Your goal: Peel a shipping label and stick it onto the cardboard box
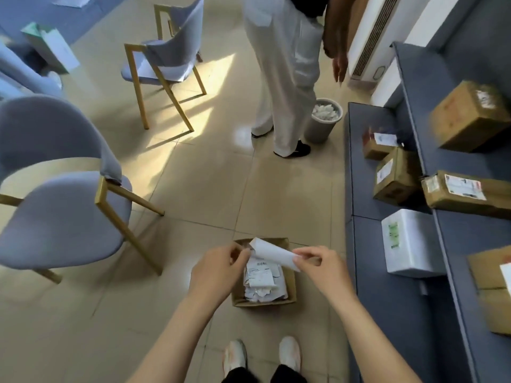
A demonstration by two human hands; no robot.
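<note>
I hold a white shipping label [272,252] between both hands above an open cardboard box [291,283] on the floor. My left hand [218,269] pinches the label's upper left corner. My right hand [323,268] pinches its lower right end. The sheet is curled, blank side up. Inside the floor box lies a pile of printed labels [261,277]. Several sealed cardboard boxes rest on the grey bench at right, among them a large one [467,117], a small one [395,176] and a flat one [467,193].
A person in white trousers [282,78] stands ahead beside a grey waste bin [323,120] full of paper. Grey chairs stand at left [55,194] and centre back [168,56]. A white foam box [409,243] sits on the bench. My shoes [261,355] are below.
</note>
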